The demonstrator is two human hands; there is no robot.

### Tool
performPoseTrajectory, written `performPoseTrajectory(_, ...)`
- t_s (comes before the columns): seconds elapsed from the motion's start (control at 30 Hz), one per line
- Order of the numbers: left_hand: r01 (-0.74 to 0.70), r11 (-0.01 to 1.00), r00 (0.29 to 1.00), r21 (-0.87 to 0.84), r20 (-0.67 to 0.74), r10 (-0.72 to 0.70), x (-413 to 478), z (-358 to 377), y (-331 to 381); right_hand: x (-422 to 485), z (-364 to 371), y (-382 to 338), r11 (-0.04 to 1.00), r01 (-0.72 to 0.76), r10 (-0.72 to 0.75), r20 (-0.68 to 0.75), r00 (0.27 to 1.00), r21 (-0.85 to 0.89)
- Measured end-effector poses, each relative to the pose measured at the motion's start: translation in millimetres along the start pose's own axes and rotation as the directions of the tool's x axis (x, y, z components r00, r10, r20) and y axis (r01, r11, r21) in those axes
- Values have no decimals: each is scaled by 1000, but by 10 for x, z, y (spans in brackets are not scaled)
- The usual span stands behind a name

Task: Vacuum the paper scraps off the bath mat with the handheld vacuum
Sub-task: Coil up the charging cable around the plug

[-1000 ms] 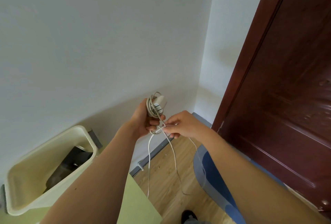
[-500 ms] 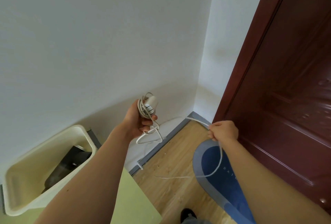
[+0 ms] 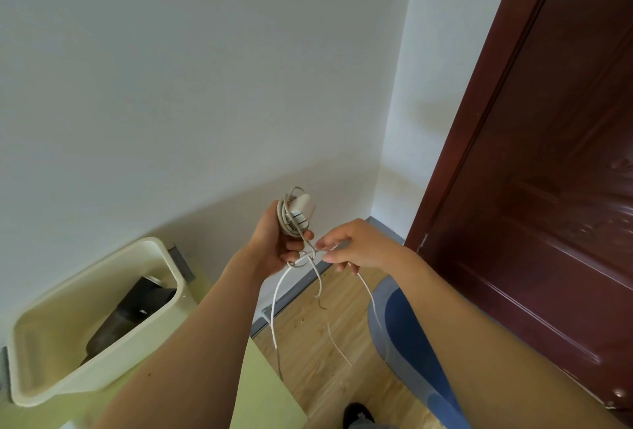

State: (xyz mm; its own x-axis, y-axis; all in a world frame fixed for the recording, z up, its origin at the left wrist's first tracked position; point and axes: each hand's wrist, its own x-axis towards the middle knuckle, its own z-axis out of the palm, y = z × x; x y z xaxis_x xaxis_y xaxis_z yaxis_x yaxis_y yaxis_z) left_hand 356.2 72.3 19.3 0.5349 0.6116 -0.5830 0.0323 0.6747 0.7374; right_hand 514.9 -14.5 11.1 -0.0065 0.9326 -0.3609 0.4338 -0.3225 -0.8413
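Head view: wood floor (image 3: 318,343), blue bath mat (image 3: 407,336), white walls (image 3: 171,86).

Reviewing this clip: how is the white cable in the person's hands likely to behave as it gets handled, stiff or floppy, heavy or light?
Probably floppy: the white cable droops in loose curves below the left hand and right hand. Likely light, since the right fingers pinch it with just the tips. It seems prone to tangling: strands cross near the plug.

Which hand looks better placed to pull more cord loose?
The right hand: its fingertips already pinch the cord beside the bundle, while the left hand is occupied with its grip around the wrapped charger.
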Motion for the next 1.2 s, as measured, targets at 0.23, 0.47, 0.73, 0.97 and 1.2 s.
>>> performPoseTrajectory(0.23, -7, 999, 1000, -36, 22, 8, -33, -22, -18, -64, -145, 194, 990, -34, 56, -165, 985, 134)
performPoseTrajectory(0.47, -9, 999, 1000, -52, -8, 9, -45, -81, 25, -84, -495, 980, 859, -358, 510, -669, 540, 366)
performPoseTrajectory(0.73, -16, 1000, 1000, 24, -21, 16, -16, 71, 20, -10, -113, 8, 991, -51, 50, 11, 999, 121)
performPoseTrajectory(0.97, -7, 1000, 998, 21, 60, 6, -73, 39, 13, -95, -378, 98, 982, -50, 30, 110, 994, 184)
performPoseTrajectory(1.2, 27, 1000, 998, -2, 65, -27, -100, -14, 83, -178, -588, 495, 912, -237, 333, -267, 904, 336)
